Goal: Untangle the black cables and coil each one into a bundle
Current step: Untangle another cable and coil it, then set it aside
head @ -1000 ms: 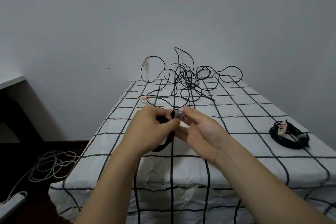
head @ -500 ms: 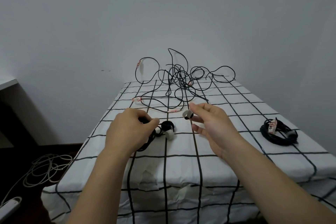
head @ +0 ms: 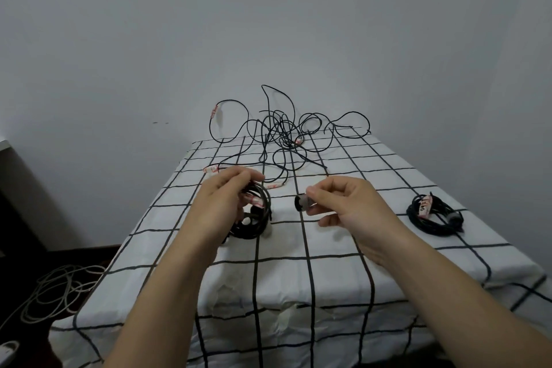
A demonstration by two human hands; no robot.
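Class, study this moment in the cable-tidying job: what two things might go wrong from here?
1. Only the left hand grips the coiled bundle, and no tie shows round it. If that grip eases while the right hand pinches the small dark roll, the loops may spring apart.
2. A loose strand of the tangle lies close beside the left hand and might get caught into the bundle.

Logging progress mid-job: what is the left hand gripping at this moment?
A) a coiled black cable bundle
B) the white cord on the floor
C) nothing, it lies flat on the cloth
A: the left hand has its fingers curled round the coiled black cable bundle over the checked cloth.
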